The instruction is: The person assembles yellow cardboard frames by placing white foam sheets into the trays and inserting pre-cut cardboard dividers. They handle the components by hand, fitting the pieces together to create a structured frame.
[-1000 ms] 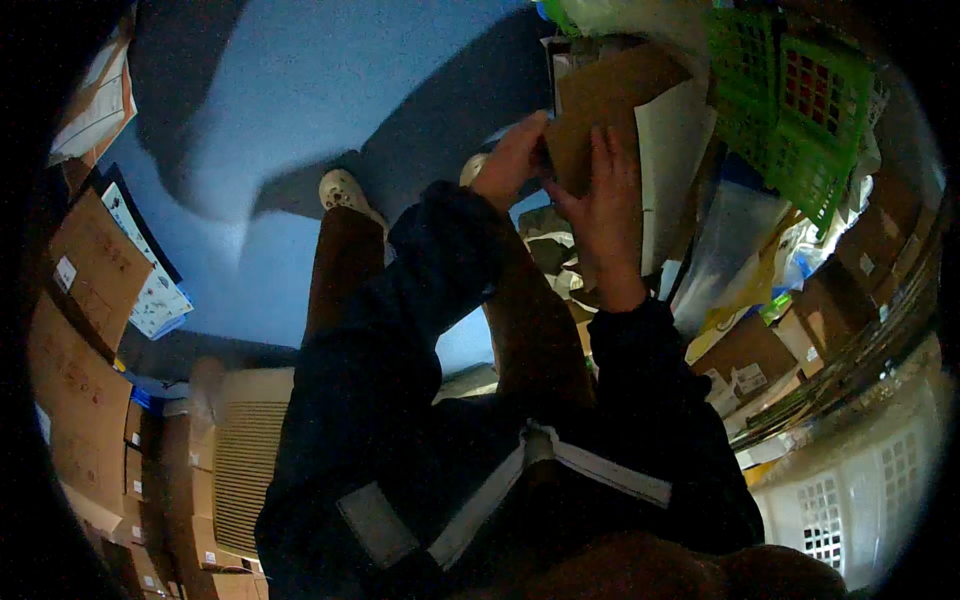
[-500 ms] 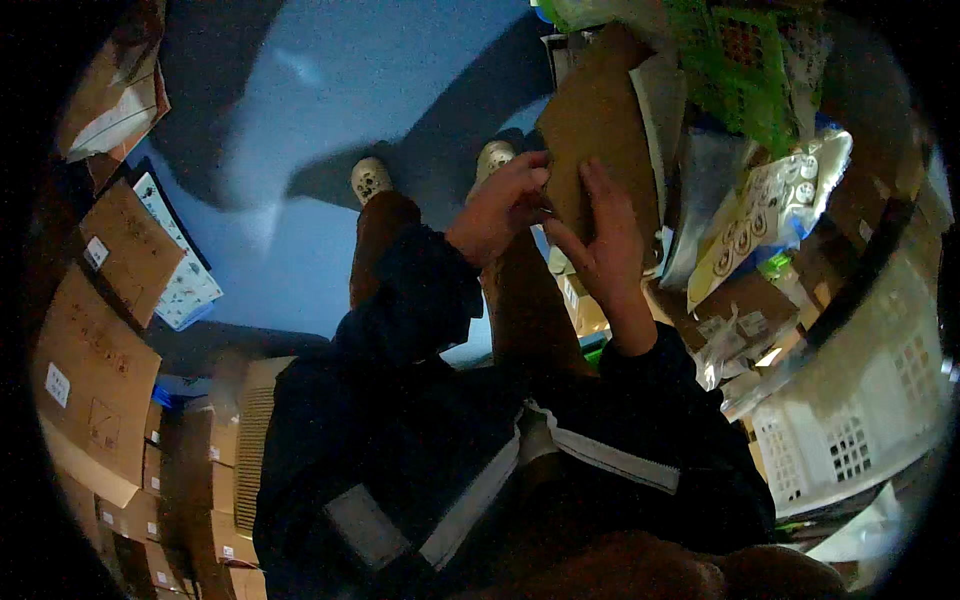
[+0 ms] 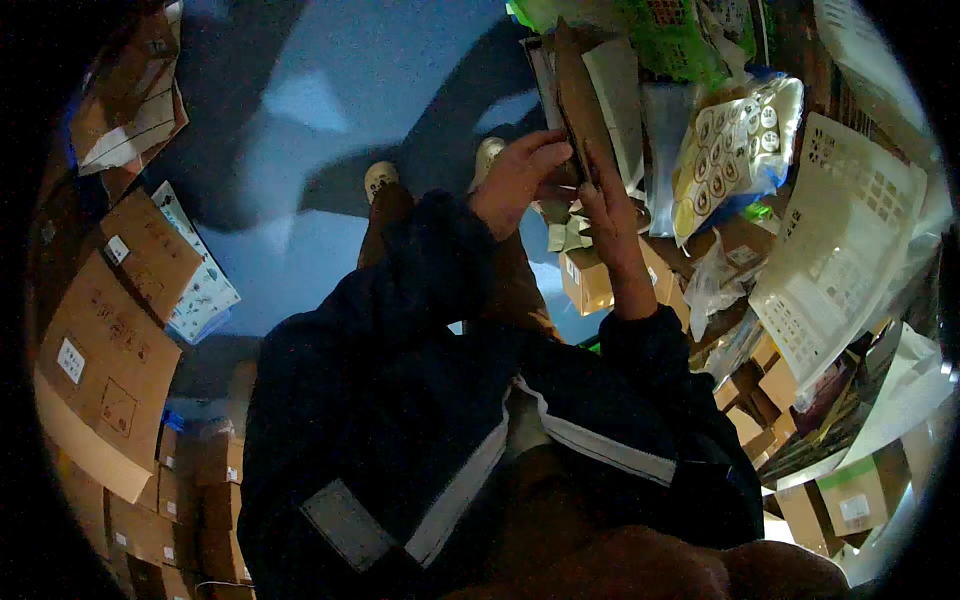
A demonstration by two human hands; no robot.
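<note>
A flat brown piece of cardboard stands nearly edge-on between my hands, pointing away from me. My left hand is closed at its near left edge, fingers curled and thumb side against the board. On the right, my right hand grips the near end, with the thumb along the edge and the fingers partly hidden by the board. Just right of the cardboard is a pale sheet or flap. Below the hands sits an open small carton.
Gold sheets with round prints in a clear bag, a green basket and a white plastic basket crowd the right. Cardboard boxes stack up at left. Blue floor lies ahead, around my shoes.
The cardboard has turned from showing its broad face to nearly edge-on. My right hand has gone from lying flat on it to gripping its edge. The view has shifted, showing more at right.
</note>
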